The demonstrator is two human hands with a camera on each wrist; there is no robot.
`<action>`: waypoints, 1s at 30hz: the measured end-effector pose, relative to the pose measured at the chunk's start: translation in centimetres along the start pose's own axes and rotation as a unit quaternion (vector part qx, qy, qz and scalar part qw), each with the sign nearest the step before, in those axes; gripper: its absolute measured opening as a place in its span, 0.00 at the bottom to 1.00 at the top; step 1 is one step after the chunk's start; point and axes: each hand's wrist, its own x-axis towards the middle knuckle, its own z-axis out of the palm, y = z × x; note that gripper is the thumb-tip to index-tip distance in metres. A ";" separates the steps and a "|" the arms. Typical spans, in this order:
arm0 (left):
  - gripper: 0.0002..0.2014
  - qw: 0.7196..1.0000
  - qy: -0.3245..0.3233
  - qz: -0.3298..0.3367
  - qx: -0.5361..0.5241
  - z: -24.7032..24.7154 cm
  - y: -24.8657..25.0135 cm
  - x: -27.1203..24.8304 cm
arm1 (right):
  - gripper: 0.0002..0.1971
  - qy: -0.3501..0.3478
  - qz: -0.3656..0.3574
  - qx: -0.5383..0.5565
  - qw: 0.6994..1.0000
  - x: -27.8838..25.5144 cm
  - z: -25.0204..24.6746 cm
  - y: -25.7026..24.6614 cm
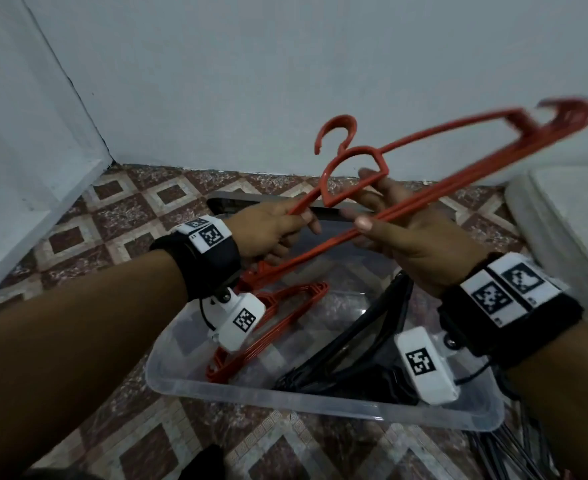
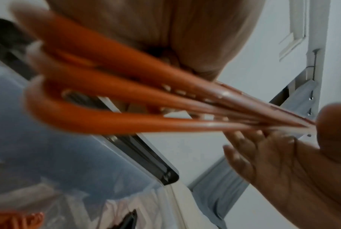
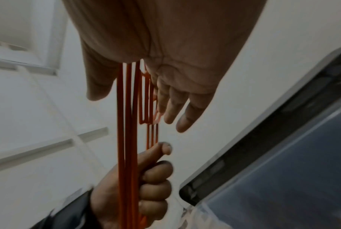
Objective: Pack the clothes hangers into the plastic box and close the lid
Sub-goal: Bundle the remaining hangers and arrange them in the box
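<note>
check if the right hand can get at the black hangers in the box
Probably not yet: the right hand has the red hangers between thumb and fingers, though the black hangers lie uncovered in the box beneath.

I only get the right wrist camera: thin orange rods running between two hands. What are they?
Observer: They are orange clothes hangers. The head view shows a curled hook at the top of the bunch.
Visitor: Is anything packed already?
Observer: Yes. In the head view an orange stack lies in the left part of the clear plastic box, with black hangers in the right part.
Visitor: So these orange ones are the last?
Observer: It seems not. Some loose black hangers lie on the floor outside the box, by its near right corner.
</note>
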 end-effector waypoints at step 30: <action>0.15 0.997 -0.063 -0.032 0.023 5.0 -0.4 1.1 | 0.24 0.076 -0.083 0.010 0.994 0.4 1.9 -3.2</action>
